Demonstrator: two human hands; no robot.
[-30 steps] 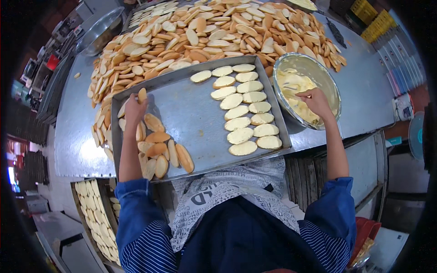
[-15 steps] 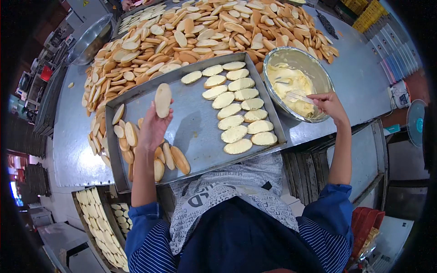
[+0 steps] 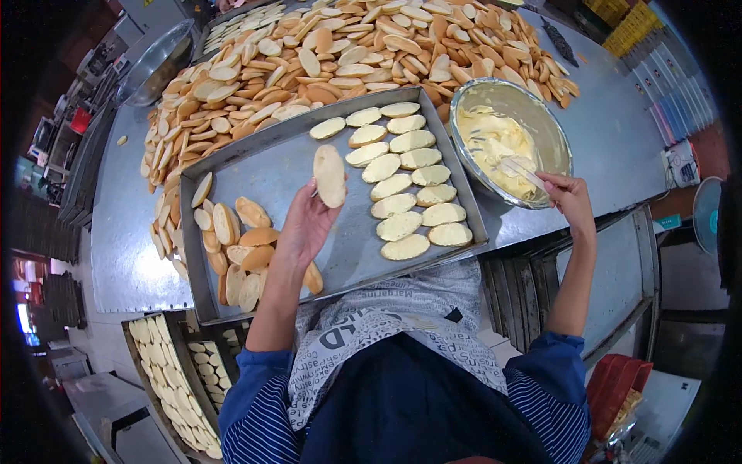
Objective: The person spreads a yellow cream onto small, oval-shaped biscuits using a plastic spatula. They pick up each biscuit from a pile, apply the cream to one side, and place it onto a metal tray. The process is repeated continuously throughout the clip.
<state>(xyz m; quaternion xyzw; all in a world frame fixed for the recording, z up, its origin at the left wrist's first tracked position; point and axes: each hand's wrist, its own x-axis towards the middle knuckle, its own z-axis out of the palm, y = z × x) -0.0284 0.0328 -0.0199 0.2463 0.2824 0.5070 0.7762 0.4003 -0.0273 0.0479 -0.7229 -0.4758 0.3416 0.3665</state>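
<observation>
My left hand (image 3: 306, 230) grips a plain oval bread slice (image 3: 330, 176), pale cut face up, above the middle of the metal tray (image 3: 340, 292). My right hand (image 3: 570, 203) is closed on a pale spreading spatula (image 3: 528, 173), its blade in the yellow cream (image 3: 498, 139) inside a steel bowl (image 3: 553, 127). Cream-coated bread slices (image 3: 393, 185) lie in rows along the tray's right side. Uncoated bread slices (image 3: 255, 237) sit loosely at its left end, partly hidden behind my left forearm.
A large heap of bread slices (image 3: 348, 58) covers the table beyond the tray. An empty-looking steel basin (image 3: 158, 66) stands at the far left. Below the table's left edge are trays of coated slices (image 3: 174, 379). A metal rack (image 3: 610, 286) stands below right.
My left hand has moved right with the bread slice, away from the loose pieces. My right hand has shifted slightly right and down, the spatula still in the cream.
</observation>
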